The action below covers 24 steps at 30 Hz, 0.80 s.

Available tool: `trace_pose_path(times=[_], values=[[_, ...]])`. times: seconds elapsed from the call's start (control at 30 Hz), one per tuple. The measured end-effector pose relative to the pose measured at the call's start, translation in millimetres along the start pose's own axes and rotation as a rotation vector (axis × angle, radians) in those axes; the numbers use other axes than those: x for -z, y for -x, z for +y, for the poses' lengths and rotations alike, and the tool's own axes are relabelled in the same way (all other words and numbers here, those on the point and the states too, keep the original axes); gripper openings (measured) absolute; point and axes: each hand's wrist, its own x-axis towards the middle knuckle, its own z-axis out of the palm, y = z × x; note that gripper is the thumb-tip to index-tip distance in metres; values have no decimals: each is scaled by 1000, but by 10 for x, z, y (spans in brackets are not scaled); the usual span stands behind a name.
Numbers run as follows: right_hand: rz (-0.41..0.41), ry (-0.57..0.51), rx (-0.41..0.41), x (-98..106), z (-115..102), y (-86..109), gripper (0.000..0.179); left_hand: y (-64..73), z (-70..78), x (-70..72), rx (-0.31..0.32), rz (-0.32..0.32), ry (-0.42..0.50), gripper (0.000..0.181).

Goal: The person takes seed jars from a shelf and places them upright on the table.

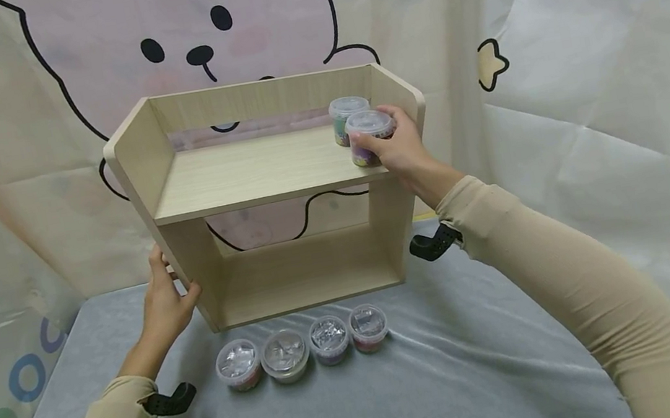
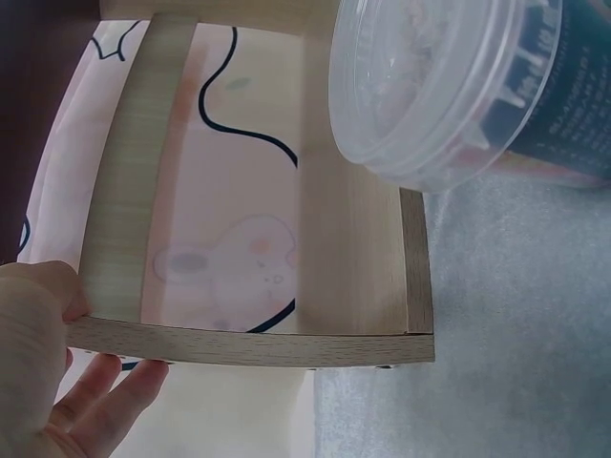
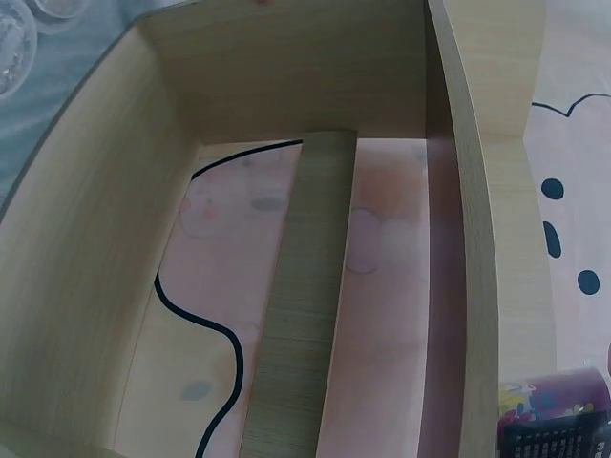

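A pale printed curtain (image 1: 272,21) backs the scene; a grey-blue cloth (image 1: 467,378) covers the table. The right hand (image 1: 402,147) grips a purple tub (image 1: 370,123), thumb on its near left side, fingers round its right. The tub stands upright at the right end of the upper board (image 1: 256,167), just near of a green tub (image 1: 342,136); whether its base bears on the board cannot be told. The left hand (image 1: 165,301) pinches the left side panel (image 1: 188,261) of the wooden shelf unit between thumb and fingers. Key relation: four lidded tubs lie on the cloth near of the unit, in a row running left to right along its front, from the leftmost tub (image 1: 238,365) to the rightmost tub (image 1: 368,328). The left hand is nearer this row; from the right hand, the row lies near and left.
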Motion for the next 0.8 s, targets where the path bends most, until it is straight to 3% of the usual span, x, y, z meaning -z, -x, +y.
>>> trace_pose_path(times=[0.47, 0.8], values=[[-151, -11, 25, 131, -75, 245, 72, -11, 31, 3, 11, -3, 3, 92], [-263, -76, 36, 259, -60, 496, 67, 14, 24, -1, -1, 16, 12, 90]])
